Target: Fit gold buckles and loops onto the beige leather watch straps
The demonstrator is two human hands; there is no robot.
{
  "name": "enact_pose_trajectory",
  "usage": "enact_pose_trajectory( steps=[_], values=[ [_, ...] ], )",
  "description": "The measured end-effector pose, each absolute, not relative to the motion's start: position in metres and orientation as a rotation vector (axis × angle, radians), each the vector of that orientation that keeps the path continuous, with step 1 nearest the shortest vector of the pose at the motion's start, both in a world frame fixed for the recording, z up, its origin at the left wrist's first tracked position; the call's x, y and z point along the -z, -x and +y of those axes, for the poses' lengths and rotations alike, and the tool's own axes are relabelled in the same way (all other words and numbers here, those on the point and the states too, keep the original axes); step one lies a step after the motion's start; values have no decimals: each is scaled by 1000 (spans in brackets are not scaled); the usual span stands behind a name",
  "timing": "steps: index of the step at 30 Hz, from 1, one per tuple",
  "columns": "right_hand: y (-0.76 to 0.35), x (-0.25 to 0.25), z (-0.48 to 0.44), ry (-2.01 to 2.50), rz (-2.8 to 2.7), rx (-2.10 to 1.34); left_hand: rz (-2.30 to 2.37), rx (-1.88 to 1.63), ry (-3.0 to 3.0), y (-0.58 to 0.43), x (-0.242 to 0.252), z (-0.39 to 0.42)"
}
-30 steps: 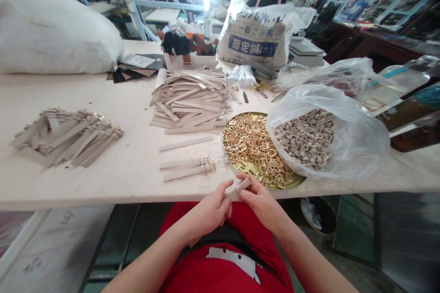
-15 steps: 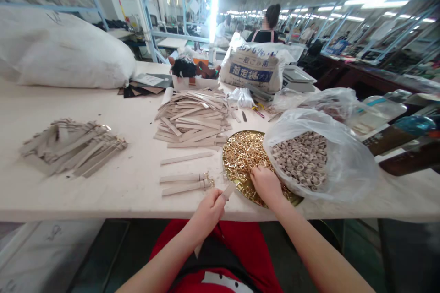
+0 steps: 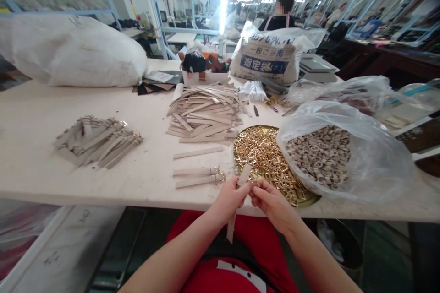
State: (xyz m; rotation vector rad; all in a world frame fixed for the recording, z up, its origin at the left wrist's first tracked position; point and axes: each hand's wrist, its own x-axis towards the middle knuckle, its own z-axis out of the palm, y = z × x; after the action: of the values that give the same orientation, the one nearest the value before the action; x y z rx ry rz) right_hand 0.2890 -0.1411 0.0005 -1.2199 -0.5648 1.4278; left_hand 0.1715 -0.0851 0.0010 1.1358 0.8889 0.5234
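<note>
My left hand [image 3: 232, 196] is closed around a beige strap [image 3: 244, 174], whose one end sticks up past the fingers while the other hangs below the table edge. Right beside it, my right hand [image 3: 270, 199] pinches a small gold buckle [image 3: 253, 183], held close to the strap and partly hidden by the fingers. Behind the hands lies a round gold tray [image 3: 314, 200] heaped with gold buckles [image 3: 263, 151]. On the left of the hands, two straps with buckles [image 3: 197, 181] and one plain strap [image 3: 198, 152] rest on the table.
A clear plastic bag [image 3: 374, 165] full of beige loops [image 3: 319, 155] overlaps the tray's right side. Loose straps [image 3: 206, 114] are piled further back, and buckled straps [image 3: 99, 142] are heaped at left. A printed white sack [image 3: 264, 57] and small scissors [image 3: 271, 104] sit behind.
My right hand has come out of the buckle tray with a buckle and moved to my left hand. The strap in my left hand is raised and turned more upright. The view has shifted slightly.
</note>
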Motion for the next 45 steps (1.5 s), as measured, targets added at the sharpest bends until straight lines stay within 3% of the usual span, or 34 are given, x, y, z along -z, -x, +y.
enact_pose_trajectory(
  steps=[9,20,31,45],
  values=[
    [-293,3,-144,1410,-888,-1087,908,-441,-1478,-153,-15,-87],
    [-285,9,-154,993,-102,-1421,923,-266,-1885,-133,-13,-101],
    [-273,9,-160,1038,12,-1471,902,-79,-2210,-125,-9,-99],
    [-257,11,-161,1017,-108,-1365,985,-224,-2146,-133,-9,-106]
  ],
)
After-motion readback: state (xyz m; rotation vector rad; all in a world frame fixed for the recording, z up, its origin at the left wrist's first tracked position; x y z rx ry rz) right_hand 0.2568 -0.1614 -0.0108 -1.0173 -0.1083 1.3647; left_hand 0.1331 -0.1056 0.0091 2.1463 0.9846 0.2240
